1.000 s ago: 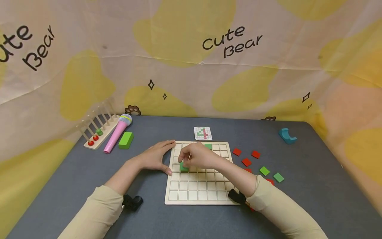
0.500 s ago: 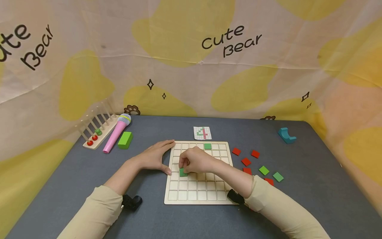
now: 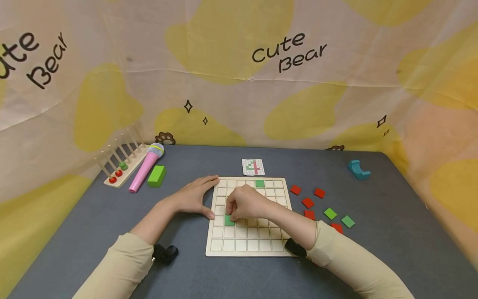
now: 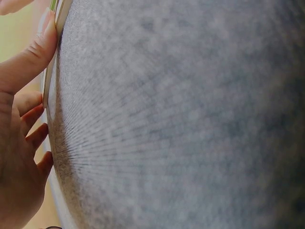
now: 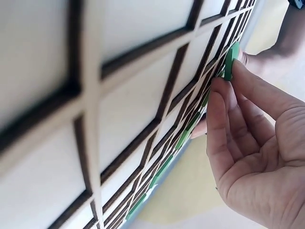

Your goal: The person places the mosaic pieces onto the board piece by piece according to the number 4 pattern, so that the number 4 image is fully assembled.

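Observation:
A pale square grid board (image 3: 246, 253) lies on the dark table. My right hand (image 3: 246, 202) pinches a green square tile (image 3: 229, 220) between thumb and fingers over the board's left part. The right wrist view shows that tile (image 5: 231, 61) tilted at the fingertips, with several green tiles sitting in cells beyond it. One green tile (image 3: 259, 183) shows in the far row; my right hand hides others from the head view. Along the board's left edge rests my left hand (image 3: 190, 197), thumb and fingers spread and touching the rim, as in the left wrist view (image 4: 24, 124).
Loose red tiles (image 3: 308, 202) and green tiles (image 3: 330, 214) lie right of the board. A small pattern card (image 3: 253, 167) is behind it. At left stand a pegged rack (image 3: 128, 166), a pink toy microphone (image 3: 146, 168) and a green block (image 3: 157, 176). A blue curved block (image 3: 359, 170) sits far right.
My right hand has moved toward me down the board with the green tile, to a nearer row. The left hand stays on the board's edge.

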`<action>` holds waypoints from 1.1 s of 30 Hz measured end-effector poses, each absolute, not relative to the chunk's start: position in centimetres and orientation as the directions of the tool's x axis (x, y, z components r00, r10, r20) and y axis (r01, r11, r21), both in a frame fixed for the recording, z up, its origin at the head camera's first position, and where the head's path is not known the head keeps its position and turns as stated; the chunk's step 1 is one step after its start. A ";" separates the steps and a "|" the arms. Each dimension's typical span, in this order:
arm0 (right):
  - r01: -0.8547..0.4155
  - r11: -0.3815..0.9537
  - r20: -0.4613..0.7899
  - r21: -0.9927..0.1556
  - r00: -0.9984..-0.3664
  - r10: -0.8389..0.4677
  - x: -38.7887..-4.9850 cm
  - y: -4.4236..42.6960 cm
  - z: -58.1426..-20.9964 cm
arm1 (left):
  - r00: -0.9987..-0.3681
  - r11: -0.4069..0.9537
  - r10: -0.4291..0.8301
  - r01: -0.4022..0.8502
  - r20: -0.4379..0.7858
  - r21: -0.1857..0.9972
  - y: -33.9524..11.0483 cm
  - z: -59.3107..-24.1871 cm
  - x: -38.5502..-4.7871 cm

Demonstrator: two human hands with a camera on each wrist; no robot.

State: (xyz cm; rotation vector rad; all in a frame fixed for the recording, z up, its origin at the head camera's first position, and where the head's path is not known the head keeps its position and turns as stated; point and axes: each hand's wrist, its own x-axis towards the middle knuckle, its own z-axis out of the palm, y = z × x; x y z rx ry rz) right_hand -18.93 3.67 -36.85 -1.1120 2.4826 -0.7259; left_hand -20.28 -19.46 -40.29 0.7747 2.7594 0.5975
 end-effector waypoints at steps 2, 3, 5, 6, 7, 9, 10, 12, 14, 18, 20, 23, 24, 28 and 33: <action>-0.599 0.573 -0.082 -0.559 -0.648 -0.757 -19.0 3.7 -36.9 | -0.840 0.780 0.535 0.449 -0.093 0.437 -19.5 -40.3 -20.3; -0.599 0.577 -0.082 -0.554 -0.651 -0.755 -19.0 3.7 -36.9 | -0.840 0.780 0.535 0.449 -0.092 0.435 -19.5 -40.4 -20.3; -0.602 0.585 -0.083 -0.544 -0.655 -0.751 -19.0 3.7 -37.0 | -0.840 0.781 0.535 0.450 -0.092 0.434 -19.5 -40.4 -20.3; -0.604 0.587 -0.081 -0.540 -0.657 -0.750 -19.0 3.7 -37.0 | -0.840 0.781 0.535 0.450 -0.092 0.434 -19.5 -40.4 -20.3; -0.604 0.590 -0.081 -0.536 -0.659 -0.748 -19.0 3.6 -37.0 | -0.840 0.781 0.535 0.449 -0.092 0.434 -19.5 -40.4 -20.3; -0.606 0.593 -0.080 -0.530 -0.661 -0.746 -19.0 3.6 -37.0 | -0.840 0.781 0.535 0.450 -0.092 0.434 -19.5 -40.4 -20.3; -0.607 0.595 -0.079 -0.526 -0.662 -0.745 -19.0 3.6 -37.0 | -0.840 0.781 0.534 0.449 -0.093 0.433 -19.5 -40.4 -20.3; -0.606 0.597 -0.078 -0.525 -0.664 -0.743 -19.0 3.6 -37.0 | -0.841 0.783 0.533 0.447 -0.094 0.433 -19.5 -40.4 -20.3; -0.607 0.599 -0.077 -0.522 -0.666 -0.742 -19.0 3.5 -37.0 | -0.841 0.783 0.532 0.447 -0.094 0.432 -19.5 -40.4 -20.3; -0.610 0.597 -0.079 -0.521 -0.662 -0.746 -19.0 3.6 -36.8 | -0.841 0.782 0.534 0.450 -0.091 0.432 -19.5 -40.5 -20.4; -0.611 0.592 -0.076 -0.526 -0.659 -0.748 -19.1 3.7 -36.6 | -0.839 0.779 0.538 0.454 -0.087 0.432 -19.5 -40.6 -20.4; -0.600 0.593 -0.067 -0.538 -0.671 -0.739 -19.4 4.0 -36.1 | -0.838 0.778 0.539 0.454 -0.090 0.435 -19.5 -40.6 -20.4; -0.593 0.595 -0.062 -0.543 -0.678 -0.733 -19.6 4.2 -35.9 | -0.837 0.778 0.539 0.455 -0.089 0.433 -19.5 -40.7 -20.4; -0.565 0.616 -0.048 -0.549 -0.715 -0.698 -20.5 5.6 -35.0 | -0.840 0.784 0.534 0.448 -0.098 0.430 -19.4 -40.7 -20.5; -0.490 0.644 -0.051 -0.587 -0.772 -0.634 -21.7 9.1 -34.4 | -0.840 0.788 0.532 0.444 -0.108 0.427 -19.4 -40.6 -20.6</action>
